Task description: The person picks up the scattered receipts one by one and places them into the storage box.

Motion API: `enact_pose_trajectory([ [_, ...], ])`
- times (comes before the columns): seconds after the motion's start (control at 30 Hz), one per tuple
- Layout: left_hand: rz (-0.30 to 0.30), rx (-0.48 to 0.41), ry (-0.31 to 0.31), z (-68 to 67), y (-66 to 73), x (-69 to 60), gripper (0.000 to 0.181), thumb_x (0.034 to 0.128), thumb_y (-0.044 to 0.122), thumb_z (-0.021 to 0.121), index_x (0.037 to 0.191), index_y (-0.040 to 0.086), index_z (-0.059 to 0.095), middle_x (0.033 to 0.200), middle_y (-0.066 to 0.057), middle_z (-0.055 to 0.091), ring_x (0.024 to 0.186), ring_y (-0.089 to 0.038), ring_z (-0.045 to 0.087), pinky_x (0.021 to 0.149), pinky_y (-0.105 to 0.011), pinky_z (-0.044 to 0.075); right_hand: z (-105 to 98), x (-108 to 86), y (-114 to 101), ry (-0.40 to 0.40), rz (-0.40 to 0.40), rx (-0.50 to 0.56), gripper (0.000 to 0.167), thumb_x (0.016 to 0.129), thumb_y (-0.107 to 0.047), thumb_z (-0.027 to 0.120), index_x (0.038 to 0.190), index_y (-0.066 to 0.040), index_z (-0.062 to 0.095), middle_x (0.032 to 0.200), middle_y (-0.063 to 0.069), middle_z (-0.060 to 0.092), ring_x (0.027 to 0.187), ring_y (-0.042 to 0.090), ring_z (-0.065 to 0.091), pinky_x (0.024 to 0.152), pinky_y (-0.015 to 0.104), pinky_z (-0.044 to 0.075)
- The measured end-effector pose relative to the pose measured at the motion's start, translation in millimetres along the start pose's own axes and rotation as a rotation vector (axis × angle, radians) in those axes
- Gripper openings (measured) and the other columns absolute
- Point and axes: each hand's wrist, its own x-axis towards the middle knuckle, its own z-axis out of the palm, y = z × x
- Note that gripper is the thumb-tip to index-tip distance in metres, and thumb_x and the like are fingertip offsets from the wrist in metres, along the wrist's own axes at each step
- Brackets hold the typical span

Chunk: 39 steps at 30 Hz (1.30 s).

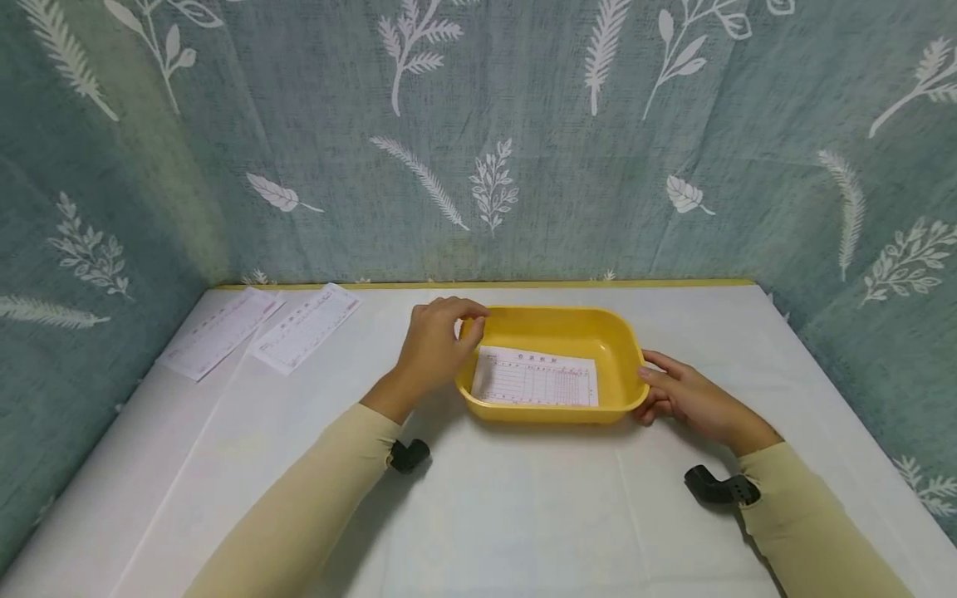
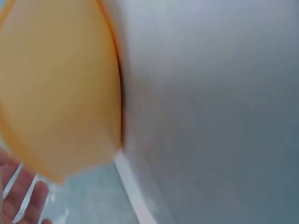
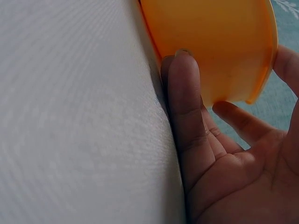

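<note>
A yellow plastic tray [image 1: 553, 324] stands on the white table, with a printed form sheet [image 1: 534, 378] lying flat inside. My left hand [image 1: 439, 345] is at the tray's back left corner, its thumb and forefinger bent over the rim. Spread, loosely bent fingers [image 2: 32, 200] of that hand show beyond the rim in the left wrist view; firm contact cannot be made out. At the opposite end my right hand [image 1: 691, 399] holds the tray, thumb on the rim and fingers against the outer wall. The right wrist view shows its fingers [image 3: 184, 93] low beside the table surface.
Two more printed sheets, one outer [image 1: 220, 334] and one inner [image 1: 306, 328], lie slanted at the table's back left. A patterned green cloth [image 1: 568, 183] hangs behind and at both sides. Black wrist mounts [image 1: 721, 487] stick out from the sleeves over the white table [image 1: 523, 515].
</note>
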Motion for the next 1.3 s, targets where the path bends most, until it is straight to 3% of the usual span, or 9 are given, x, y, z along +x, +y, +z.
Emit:
enact_pose_trajectory([
  [0.13, -0.048, 0.049, 0.053, -17.8, -17.6, 1.0, 0.016, 0.0960, 0.022, 0.064, 0.105, 0.015, 0.075, 0.100, -0.002, 0.074, 0.094, -0.021, 0.065, 0.088, -0.047, 0.042, -0.3, -0.5, -1.0, -0.007, -0.007, 0.011, 0.068, 0.109, -0.034, 0.040, 0.158, 0.002, 0.009, 0.091, 0.003, 0.070, 0.079, 0.013, 0.068, 0.074, 0.029, 0.059],
  [0.27, -0.115, 0.100, 0.066, -36.4, -34.0, -1.0, 0.019, 0.0949, 0.026, 0.066, 0.107, 0.015, 0.074, 0.103, -0.005, 0.074, 0.096, -0.023, 0.066, 0.085, -0.048, 0.039, -0.9, 0.3, -2.1, -0.015, -0.009, 0.014, 0.068, 0.109, -0.033, 0.039, 0.158, 0.002, 0.007, 0.091, 0.002, 0.071, 0.079, 0.013, 0.068, 0.074, 0.028, 0.059],
  [0.6, -0.300, 0.125, -0.014, -65.2, -68.4, -14.4, 0.036, 0.0962, 0.032, 0.065, 0.126, 0.013, 0.064, 0.116, -0.013, 0.069, 0.108, -0.030, 0.063, 0.091, -0.056, 0.035, -1.9, -0.1, 1.5, -0.006, 0.003, 0.024, 0.068, 0.109, -0.034, 0.040, 0.158, 0.002, 0.008, 0.091, 0.002, 0.070, 0.079, 0.013, 0.068, 0.074, 0.028, 0.059],
  [1.0, -0.367, 0.171, -0.040, -94.3, -97.6, -29.1, 0.042, 0.0969, 0.035, 0.064, 0.131, 0.011, 0.060, 0.120, -0.015, 0.065, 0.112, -0.035, 0.061, 0.091, -0.059, 0.034, -1.5, -0.3, 1.1, -0.005, 0.011, 0.018, 0.068, 0.109, -0.033, 0.039, 0.158, 0.002, 0.007, 0.091, 0.003, 0.070, 0.079, 0.013, 0.068, 0.074, 0.029, 0.059],
  [1.3, -0.484, 0.223, -0.093, -111.0, -121.0, -37.3, 0.050, 0.0971, 0.041, 0.061, 0.136, 0.010, 0.055, 0.128, -0.021, 0.057, 0.116, -0.038, 0.055, 0.091, -0.061, 0.034, -1.4, 2.8, 0.1, -0.001, 0.003, 0.012, 0.068, 0.109, -0.032, 0.040, 0.158, 0.002, 0.008, 0.090, 0.001, 0.070, 0.078, 0.012, 0.067, 0.074, 0.028, 0.059],
])
